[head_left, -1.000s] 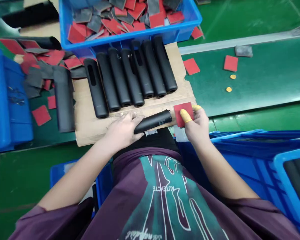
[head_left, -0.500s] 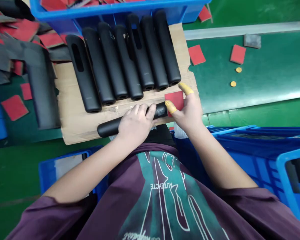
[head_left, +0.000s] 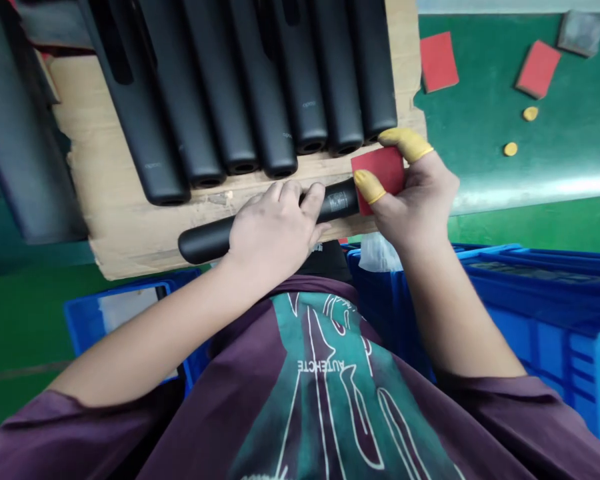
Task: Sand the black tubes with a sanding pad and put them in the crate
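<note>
A black tubular housing (head_left: 207, 241) lies crosswise near the cardboard's front edge, with fine print by its right end. My left hand (head_left: 277, 223) is wrapped over its middle, hiding that part. At the right end, my right hand (head_left: 415, 193) pinches a red square sanding pad (head_left: 387, 173) against the housing. Yellow finger cots (head_left: 369, 187) cover the right thumb and index finger. Behind both hands, several similar black housings (head_left: 240, 120) lie side by side on the cardboard sheet (head_left: 115, 233), some with a long slot.
Loose red pads (head_left: 439, 61), a grey block (head_left: 580, 33) and two yellow finger cots (head_left: 511, 149) lie on the green table (head_left: 480, 133) at right. A large dark grey piece (head_left: 35, 133) is at left. Blue crates (head_left: 510, 313) stand low on both sides.
The view has moved closer and lower over the cardboard, so the blue bin at the back is out of frame. Both hands keep their hold on the housing and the pad.
</note>
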Demonstrator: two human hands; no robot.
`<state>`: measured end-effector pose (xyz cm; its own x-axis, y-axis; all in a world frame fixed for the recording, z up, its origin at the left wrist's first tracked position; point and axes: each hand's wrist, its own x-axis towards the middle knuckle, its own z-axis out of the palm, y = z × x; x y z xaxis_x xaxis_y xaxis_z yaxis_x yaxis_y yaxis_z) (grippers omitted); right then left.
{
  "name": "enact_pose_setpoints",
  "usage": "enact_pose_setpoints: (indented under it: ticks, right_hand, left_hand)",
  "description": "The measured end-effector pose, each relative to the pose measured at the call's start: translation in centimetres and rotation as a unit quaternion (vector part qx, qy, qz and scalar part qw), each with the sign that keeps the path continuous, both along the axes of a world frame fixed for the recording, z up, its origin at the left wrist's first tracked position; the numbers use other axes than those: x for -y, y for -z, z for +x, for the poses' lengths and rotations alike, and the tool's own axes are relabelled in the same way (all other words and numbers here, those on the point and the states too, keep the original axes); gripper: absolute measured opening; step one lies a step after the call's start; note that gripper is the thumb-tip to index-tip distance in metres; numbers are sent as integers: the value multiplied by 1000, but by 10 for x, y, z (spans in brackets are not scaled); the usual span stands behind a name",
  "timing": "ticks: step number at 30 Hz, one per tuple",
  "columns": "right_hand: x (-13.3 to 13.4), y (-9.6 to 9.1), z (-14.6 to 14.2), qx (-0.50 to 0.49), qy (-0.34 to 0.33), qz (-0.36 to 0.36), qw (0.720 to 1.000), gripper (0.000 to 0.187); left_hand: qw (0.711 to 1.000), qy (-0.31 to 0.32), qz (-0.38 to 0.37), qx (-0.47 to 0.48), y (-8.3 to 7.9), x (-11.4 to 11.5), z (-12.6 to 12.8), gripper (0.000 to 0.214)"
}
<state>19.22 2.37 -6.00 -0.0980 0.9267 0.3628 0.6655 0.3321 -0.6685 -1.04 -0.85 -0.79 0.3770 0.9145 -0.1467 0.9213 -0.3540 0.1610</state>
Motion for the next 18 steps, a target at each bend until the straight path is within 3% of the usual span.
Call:
enact_pose_setpoints:
  ticks: [6, 18]
  right_hand:
    - [2, -9, -1, 39, 20, -1, 999, 41]
    - [-2, -11, -4, 52, 32, -22, 998, 42]
  left_hand:
    - [1000, 26, 13, -7, 3, 1, -2, 45]
    - [1000, 1, -14, 27, 2, -2, -3, 44]
